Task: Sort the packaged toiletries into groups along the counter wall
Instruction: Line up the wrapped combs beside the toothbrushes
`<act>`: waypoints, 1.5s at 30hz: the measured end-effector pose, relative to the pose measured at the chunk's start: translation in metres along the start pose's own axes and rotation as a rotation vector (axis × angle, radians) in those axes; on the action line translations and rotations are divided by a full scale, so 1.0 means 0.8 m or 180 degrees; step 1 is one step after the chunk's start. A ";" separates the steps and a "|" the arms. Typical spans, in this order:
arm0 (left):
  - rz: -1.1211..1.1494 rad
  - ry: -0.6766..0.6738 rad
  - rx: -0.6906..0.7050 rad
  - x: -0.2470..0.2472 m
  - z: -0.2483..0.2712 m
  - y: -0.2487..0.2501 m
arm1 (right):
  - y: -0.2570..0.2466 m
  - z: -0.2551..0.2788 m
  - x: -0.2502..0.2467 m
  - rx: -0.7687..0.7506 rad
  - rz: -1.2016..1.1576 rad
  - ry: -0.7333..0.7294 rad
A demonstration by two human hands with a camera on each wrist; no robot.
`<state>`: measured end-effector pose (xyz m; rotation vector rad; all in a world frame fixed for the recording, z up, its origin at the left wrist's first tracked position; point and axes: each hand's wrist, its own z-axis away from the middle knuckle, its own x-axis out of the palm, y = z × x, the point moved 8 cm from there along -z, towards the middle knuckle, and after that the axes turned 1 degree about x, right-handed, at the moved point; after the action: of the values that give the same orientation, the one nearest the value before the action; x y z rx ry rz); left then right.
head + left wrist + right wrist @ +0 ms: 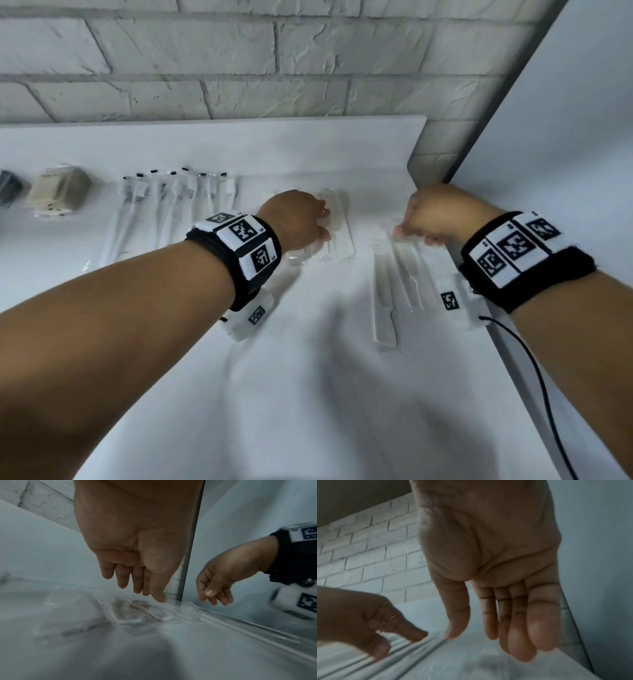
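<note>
Flat clear-wrapped packets (337,236) lie on the white counter (308,394) near the brick wall. My left hand (323,224) hovers over them with straight fingers pointing down at the packets (130,612), holding nothing; whether the fingertips (158,597) touch is unclear. Two wrapped white combs (387,291) lie side by side to the right. My right hand (411,229) hangs relaxed just above their far ends, empty. In the right wrist view its fingers (518,635) are straight, above long wrapped packets (412,654).
Along the wall to the left lie several wrapped toothbrushes (171,205), a beige packaged block (58,195) and a dark item (8,188). A white side panel (565,137) bounds the counter on the right. A black cable (548,394) trails from my right wristband.
</note>
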<state>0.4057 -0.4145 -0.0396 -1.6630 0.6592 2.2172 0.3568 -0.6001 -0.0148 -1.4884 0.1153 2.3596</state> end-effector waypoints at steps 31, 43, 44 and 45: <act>-0.0120 -0.0049 0.0107 0.007 -0.007 0.032 | -0.027 -0.059 0.023 0.0341 -0.1862 -0.0459; -0.0346 -0.0099 0.0229 0.005 -0.011 0.036 | -0.041 0.008 0.054 -0.0116 0.1149 -0.0370; -0.0352 -0.0106 0.0220 0.005 -0.011 0.036 | -0.036 0.006 0.057 -0.0099 0.1103 -0.0372; -0.0360 -0.0102 0.0218 0.004 -0.011 0.037 | -0.034 0.006 0.056 -0.0121 0.1050 -0.0313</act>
<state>0.3974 -0.4442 -0.0391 -1.5879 0.6102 2.1141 0.3440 -0.5625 -0.0489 -1.4613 0.3151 2.7024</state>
